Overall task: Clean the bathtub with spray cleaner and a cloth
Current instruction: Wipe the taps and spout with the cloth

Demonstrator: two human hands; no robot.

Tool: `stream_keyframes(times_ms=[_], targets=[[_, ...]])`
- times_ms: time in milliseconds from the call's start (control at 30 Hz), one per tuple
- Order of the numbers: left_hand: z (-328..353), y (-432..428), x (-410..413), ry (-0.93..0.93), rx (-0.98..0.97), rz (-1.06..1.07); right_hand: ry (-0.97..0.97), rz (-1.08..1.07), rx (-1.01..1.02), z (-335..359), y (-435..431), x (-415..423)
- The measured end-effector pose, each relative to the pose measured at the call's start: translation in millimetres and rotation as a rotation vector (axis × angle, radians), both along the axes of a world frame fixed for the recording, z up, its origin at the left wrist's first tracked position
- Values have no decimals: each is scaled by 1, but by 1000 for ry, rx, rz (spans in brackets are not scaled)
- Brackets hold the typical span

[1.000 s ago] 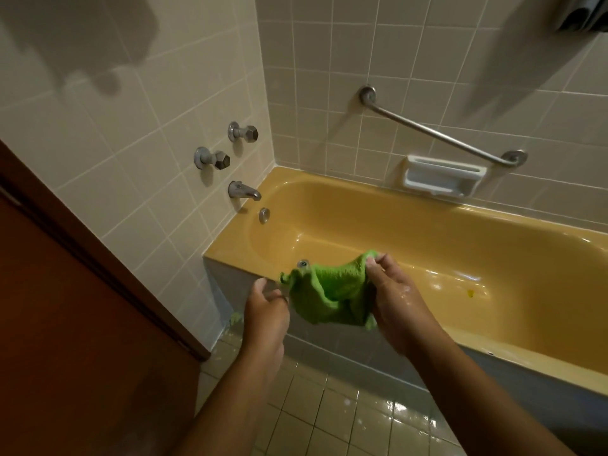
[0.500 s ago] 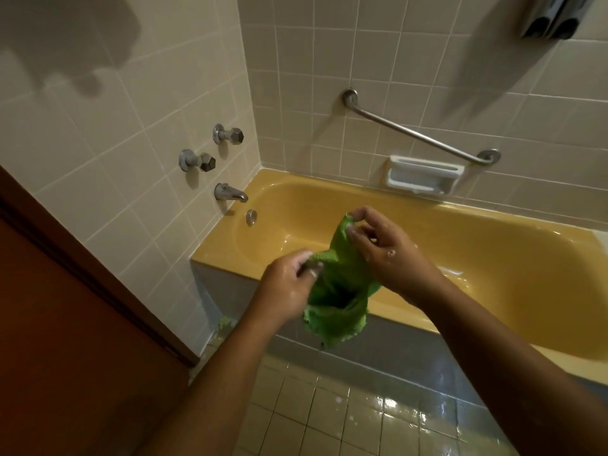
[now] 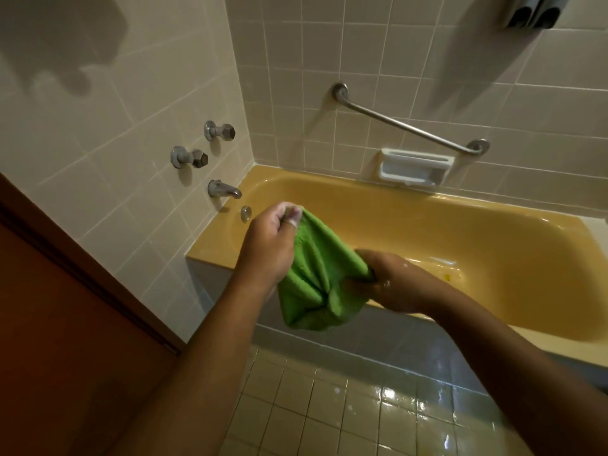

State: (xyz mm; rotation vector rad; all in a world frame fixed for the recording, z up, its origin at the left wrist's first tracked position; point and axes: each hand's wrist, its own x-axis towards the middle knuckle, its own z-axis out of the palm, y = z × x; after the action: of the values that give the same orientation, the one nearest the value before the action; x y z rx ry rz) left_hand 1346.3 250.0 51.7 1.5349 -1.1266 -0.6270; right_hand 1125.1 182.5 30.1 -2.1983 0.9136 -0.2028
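Note:
A green cloth (image 3: 317, 278) hangs between my two hands, in front of the near rim of the yellow bathtub (image 3: 210, 248). My left hand (image 3: 268, 243) pinches the cloth's top corner, raised near the tub's left end. My right hand (image 3: 391, 279) grips the cloth's right edge lower down, with foam specks on the skin. The rest of the cloth sags in folds below both hands. No spray bottle is in view.
Two taps (image 3: 189, 157) and a spout (image 3: 223, 189) jut from the left tiled wall. A grab bar (image 3: 408, 126) and a white soap dish (image 3: 413, 166) are on the back wall. The floor tiles (image 3: 362, 416) look wet. A brown door (image 3: 65, 340) stands at the left.
My left hand has risen with its corner of the cloth, and my right hand has dropped lower and to the right, so the cloth is now stretched out between them.

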Motion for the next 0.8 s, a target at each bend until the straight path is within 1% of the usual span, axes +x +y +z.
stream_keyframes(times_ms=[33,67,133,200,233,300,333,367,433,467,500,533,567,600,667,700,767,800], targets=[[1,-1,2,18,-8,21,43,-4,4,-10,0,-5],[3,-1,3,7,-5,22,33,-32,41,-18,1,-10],[-1,1,7,-106,41,-24,-121,-108,143,-29,3,-15],[-11,4,13,-266,96,-40,-283,-127,168,-32,6,-16],[-16,5,18,-292,110,-17,-360,-145,195,-30,7,-15],[-22,8,25,-239,122,63,-483,-214,285,-22,10,-14],[-23,8,27,-212,115,94,-490,-226,313,-19,10,-16],[-23,9,28,-207,100,103,-445,-225,291,-19,8,-18],[-23,10,23,-273,88,71,-254,-186,132,-17,8,-20],[-22,10,19,-320,104,37,-224,-174,123,-17,9,-17],[-22,9,14,-351,128,-8,-263,-179,182,-16,12,-13],[-21,9,6,-354,154,-63,-340,-177,272,-13,16,-6],[-20,10,-2,-317,188,-141,-406,-159,347,-7,20,1],[-20,10,-10,-223,227,-250,-458,-132,404,0,22,8],[-24,12,-22,66,288,-475,-502,-113,425,8,21,16],[-27,14,-24,148,298,-531,-513,-136,427,11,19,18],[-32,15,-23,125,279,-543,-540,-192,450,11,14,15],[-31,14,-23,94,255,-505,-537,-199,457,9,12,11]])
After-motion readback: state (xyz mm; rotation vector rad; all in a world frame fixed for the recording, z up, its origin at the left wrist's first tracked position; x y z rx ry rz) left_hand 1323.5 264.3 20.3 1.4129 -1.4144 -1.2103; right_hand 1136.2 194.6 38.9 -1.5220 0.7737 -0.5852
